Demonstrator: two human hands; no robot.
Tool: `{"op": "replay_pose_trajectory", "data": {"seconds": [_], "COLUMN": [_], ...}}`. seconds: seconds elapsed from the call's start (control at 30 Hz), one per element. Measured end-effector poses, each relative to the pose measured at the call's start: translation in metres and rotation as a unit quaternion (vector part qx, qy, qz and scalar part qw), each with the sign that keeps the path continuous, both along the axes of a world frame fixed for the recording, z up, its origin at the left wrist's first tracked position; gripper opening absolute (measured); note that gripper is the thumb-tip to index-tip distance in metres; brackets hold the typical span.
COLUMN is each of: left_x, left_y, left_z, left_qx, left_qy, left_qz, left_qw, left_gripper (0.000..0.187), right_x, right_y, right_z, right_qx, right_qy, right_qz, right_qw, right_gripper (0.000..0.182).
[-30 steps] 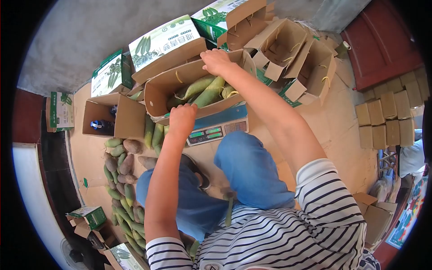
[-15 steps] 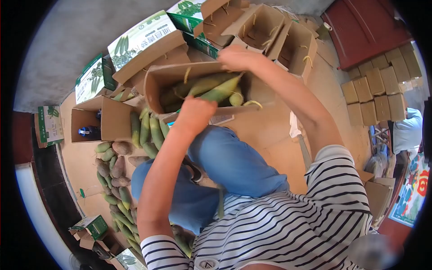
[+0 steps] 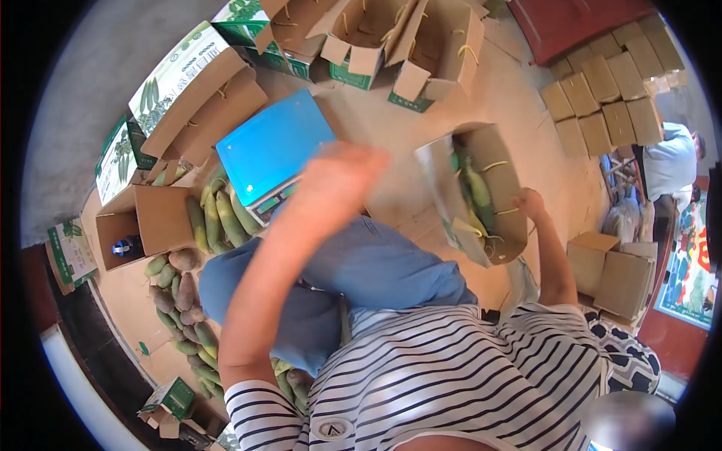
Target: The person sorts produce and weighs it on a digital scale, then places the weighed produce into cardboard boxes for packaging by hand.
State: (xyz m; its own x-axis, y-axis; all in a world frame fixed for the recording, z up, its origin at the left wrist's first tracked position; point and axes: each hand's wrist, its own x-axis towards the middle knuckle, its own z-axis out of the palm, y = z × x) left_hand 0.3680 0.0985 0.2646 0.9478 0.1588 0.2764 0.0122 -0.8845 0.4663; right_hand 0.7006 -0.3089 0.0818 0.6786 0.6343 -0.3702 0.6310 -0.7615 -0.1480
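Observation:
My right hand [image 3: 530, 204] grips the right edge of an open cardboard box [image 3: 490, 143], which stands tilted to my right. Inside the box lie several long green radishes [image 3: 478, 189], beside yellow cord handles. My left hand [image 3: 346, 169] is smeared by motion, above the right side of a weighing scale with a blue top [image 3: 267, 146]. Its fingers cannot be made out. In front of my knees stands the scale, with nothing lying on the blue plate.
More green radishes [image 3: 223, 214] lie left of the scale, and rows of shorter ones [image 3: 184, 289] run beside my leg. Open cartons [image 3: 436, 45] line the back. Stacked brown boxes [image 3: 602, 83] stand at right, near another person [image 3: 669, 158].
The box of radishes has moved from over the scale to my right side, carried by my right hand. My left hand has come off it, and the scale's blue top is now uncovered.

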Motion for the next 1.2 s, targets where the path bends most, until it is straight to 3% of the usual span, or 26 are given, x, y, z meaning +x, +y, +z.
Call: {"op": "replay_pose_trajectory", "data": {"seconds": [0.07,0.1,0.17,0.3,0.5,0.6,0.67,0.73,0.8,0.87,0.93,1.0,1.1,1.2], "left_x": [-0.021,-0.026,-0.035,-0.043,-0.049,-0.054,-0.058,-0.061,-0.065,-0.069,-0.072,-0.075,-0.08,-0.083], "left_y": [0.025,0.029,0.035,0.039,0.044,0.053,0.056,0.057,0.058,0.062,0.065,0.066,0.068,0.068], "left_z": [-0.003,0.005,0.016,0.017,0.009,-0.002,-0.002,-0.002,-0.002,-0.008,-0.014,-0.017,-0.02,-0.018], "left_qx": [0.054,0.02,-0.017,-0.038,0.016,0.086,0.091,0.1,0.114,0.123,0.128,0.126,0.118,0.127], "left_qy": [0.024,0.005,0.008,0.041,0.054,0.06,0.08,0.098,0.117,0.124,0.134,0.147,0.154,0.153], "left_qz": [0.055,0.12,0.152,0.183,0.199,0.201,0.2,0.202,0.206,0.209,0.213,0.218,0.228,0.231], "left_qw": [0.997,0.993,0.988,0.981,0.978,0.974,0.972,0.969,0.965,0.962,0.959,0.957,0.954,0.953], "left_gripper": [0.014,0.011,0.011,0.013,0.013,0.014,0.014,0.015,0.017,0.017,0.018,0.018,0.018,0.019], "right_x": [0.007,0.005,0.007,-0.018,-0.007,0.022,0.035,0.032,0.028,0.032,0.018,0.001,0.014,0.033], "right_y": [-0.053,-0.082,-0.143,-0.189,-0.19,-0.159,-0.122,-0.038,0.046,0.11,0.187,0.254,0.311,0.332], "right_z": [-0.002,-0.016,-0.05,-0.054,-0.054,-0.034,-0.006,0.048,0.067,0.053,0.047,0.051,0.022,-0.001], "right_qx": [0.001,0.02,0.02,0.071,0.077,-0.041,0.019,0.042,0.129,0.19,0.152,0.055,0.201,0.167], "right_qy": [0.019,-0.005,0.023,0.1,0.112,0.012,-0.192,-0.227,-0.226,-0.223,-0.231,-0.204,-0.322,-0.33], "right_qz": [-0.094,-0.116,-0.232,-0.458,-0.487,-0.445,-0.266,-0.21,-0.145,-0.006,0.092,0.117,0.213,0.196], "right_qw": [0.995,0.993,0.972,0.88,0.863,0.894,0.945,0.95,0.955,0.956,0.957,0.97,0.9,0.908], "right_gripper": [0.025,0.026,0.03,0.033,0.031,0.035,0.038,0.038,0.034,0.035,0.036,0.039,0.044,0.032]}}
